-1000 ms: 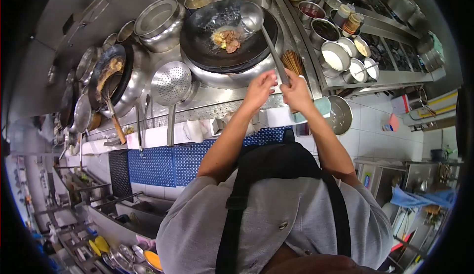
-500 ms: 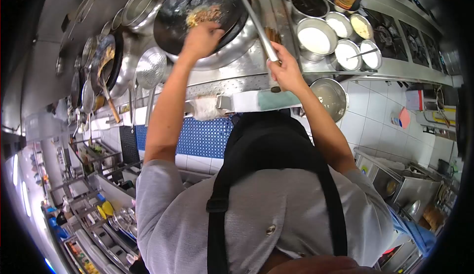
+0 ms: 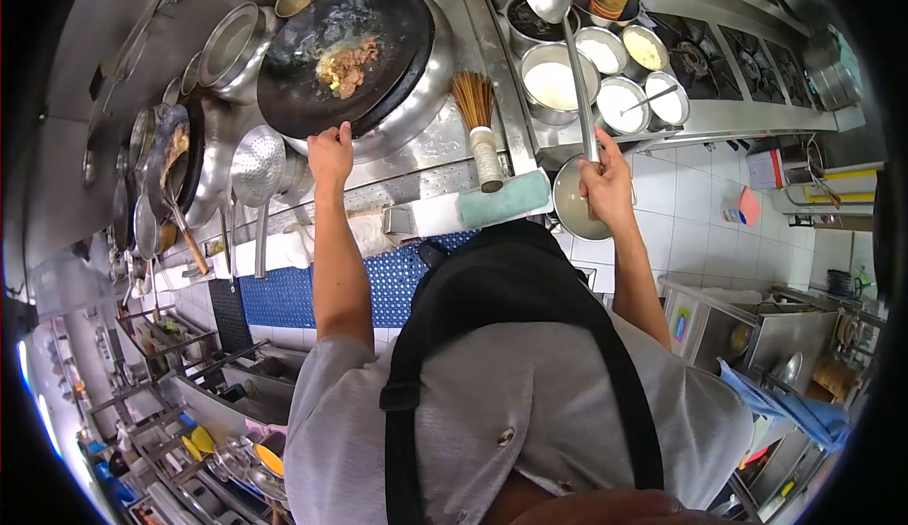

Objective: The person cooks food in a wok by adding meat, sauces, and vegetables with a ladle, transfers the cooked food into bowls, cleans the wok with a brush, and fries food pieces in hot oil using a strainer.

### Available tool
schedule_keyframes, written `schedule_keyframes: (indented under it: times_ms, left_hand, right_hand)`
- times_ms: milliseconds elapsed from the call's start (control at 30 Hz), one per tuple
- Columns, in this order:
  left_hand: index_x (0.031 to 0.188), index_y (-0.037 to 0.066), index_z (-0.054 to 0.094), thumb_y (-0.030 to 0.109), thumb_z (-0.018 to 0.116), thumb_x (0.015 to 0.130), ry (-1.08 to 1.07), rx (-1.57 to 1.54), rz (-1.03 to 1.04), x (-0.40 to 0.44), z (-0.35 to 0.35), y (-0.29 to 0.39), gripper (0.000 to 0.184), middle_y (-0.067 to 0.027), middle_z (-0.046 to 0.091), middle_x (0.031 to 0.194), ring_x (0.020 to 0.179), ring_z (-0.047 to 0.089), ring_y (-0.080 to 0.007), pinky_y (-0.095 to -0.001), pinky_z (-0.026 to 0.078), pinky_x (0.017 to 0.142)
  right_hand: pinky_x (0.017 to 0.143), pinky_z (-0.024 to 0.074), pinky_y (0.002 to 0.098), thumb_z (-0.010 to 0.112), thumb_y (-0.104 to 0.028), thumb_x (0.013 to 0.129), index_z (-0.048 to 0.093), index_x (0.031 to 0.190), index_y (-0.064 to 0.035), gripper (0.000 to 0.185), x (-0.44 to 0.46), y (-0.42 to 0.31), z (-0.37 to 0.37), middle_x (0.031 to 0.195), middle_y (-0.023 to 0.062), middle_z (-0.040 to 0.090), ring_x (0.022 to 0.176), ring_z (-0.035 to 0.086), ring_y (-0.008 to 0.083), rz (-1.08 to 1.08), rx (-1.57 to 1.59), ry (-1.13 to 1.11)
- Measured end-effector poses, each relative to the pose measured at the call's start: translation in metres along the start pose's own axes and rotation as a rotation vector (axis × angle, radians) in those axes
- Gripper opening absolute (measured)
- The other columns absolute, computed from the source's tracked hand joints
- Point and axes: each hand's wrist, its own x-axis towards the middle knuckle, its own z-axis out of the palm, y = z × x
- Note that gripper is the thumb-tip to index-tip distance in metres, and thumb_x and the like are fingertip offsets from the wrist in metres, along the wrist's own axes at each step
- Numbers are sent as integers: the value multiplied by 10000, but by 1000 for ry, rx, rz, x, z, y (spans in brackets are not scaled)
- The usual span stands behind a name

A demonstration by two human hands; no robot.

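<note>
A black wok sits on the stove at the upper left, with browned meat pieces and yellow egg-like bits in it. My left hand is closed at the wok's near rim, its fingertips partly hidden. My right hand grips the handle of a long metal ladle. The ladle's bowl is over the seasoning pots, above a pot with dark contents. White contents fill a nearby pot.
A bamboo wok brush stands beside the wok, near a folded green cloth. A perforated skimmer hangs at left. Below the counter edge is a metal pot. Burners line the right.
My left hand has drawn back from over the food to the wok's near rim. The ladle has swung right, from above the wok to above the seasoning pots. The view has shifted.
</note>
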Motion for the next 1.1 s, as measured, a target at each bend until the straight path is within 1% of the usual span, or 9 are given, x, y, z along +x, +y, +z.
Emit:
schedule_keyframes:
  times_ms: [100, 267, 533, 700, 800, 867, 1000, 1033, 1100]
  left_hand:
    - [861, 1, 742, 453, 576, 990, 25, -7, 29, -1, 6, -5, 498, -254, 705, 924, 955, 603, -443, -520, 486, 860]
    - [913, -4, 763, 433, 587, 984, 65, -5, 40, -3, 7, -3, 476, -223, 722, 938, 982, 601, -425, -499, 494, 888]
    - [769, 12, 713, 378, 649, 951, 106, -102, 154, 2, 12, -18, 413, -186, 702, 831, 854, 586, -413, -517, 474, 801]
    - [769, 24, 711, 375, 644, 945, 83, -141, 166, 1, 10, -25, 399, -166, 716, 880, 910, 599, -409, -509, 491, 829]
    - [787, 26, 717, 362, 620, 958, 19, -203, 159, 2, 2, -30, 389, -169, 717, 892, 919, 598, -406, -504, 488, 844]
    - [792, 26, 718, 357, 616, 961, -9, -264, 179, 3, -4, -30, 386, -167, 717, 894, 928, 594, -402, -503, 484, 845]
    - [800, 30, 722, 360, 627, 960, -18, -289, 175, 3, -7, -34, 379, -165, 713, 884, 934, 591, -395, -508, 481, 833]
    - [800, 31, 722, 364, 631, 962, 7, -302, 193, 2, -4, -37, 382, -170, 708, 871, 921, 593, -396, -504, 483, 827]
    - [799, 42, 725, 365, 647, 957, 56, -331, 200, -2, -3, -36, 368, -157, 711, 858, 926, 597, -384, -512, 481, 828]
  right_hand:
    - [467, 412, 253, 592, 32, 915, 381, 1504, 23, 626, -2, 2, 2, 862, 77, 650, 534, 536, 77, 29, 6, -6]
    - [451, 418, 261, 610, 0, 921, 370, 1500, 34, 628, -7, -10, 15, 813, 62, 628, 530, 545, 96, 111, 241, -19]
    - [421, 457, 289, 579, -11, 948, 300, 1511, 10, 629, -17, -25, 48, 887, 123, 619, 532, 552, 132, 123, 584, 7]
    - [416, 422, 256, 587, -20, 968, 340, 1502, -19, 589, -28, -11, 119, 777, 57, 619, 481, 519, 96, -16, 332, -87]
    - [450, 440, 258, 579, -8, 969, 323, 1546, -57, 633, -23, 50, 193, 891, 86, 634, 513, 534, 94, -80, 231, -173]
    - [465, 455, 271, 585, 3, 961, 336, 1553, -68, 645, -10, 59, 238, 972, 103, 642, 530, 550, 105, -32, 21, -360]
    - [475, 463, 307, 653, -35, 904, 448, 1503, -68, 634, 38, 38, 302, 841, 96, 664, 535, 576, 127, -142, -241, -390]
    - [465, 457, 322, 677, -56, 881, 483, 1477, -59, 626, 40, 24, 310, 768, 83, 651, 529, 582, 133, -115, -259, -386]
    - [431, 424, 300, 660, -29, 891, 491, 1455, -29, 589, 54, 17, 310, 771, 69, 638, 498, 557, 114, 53, -109, -501]
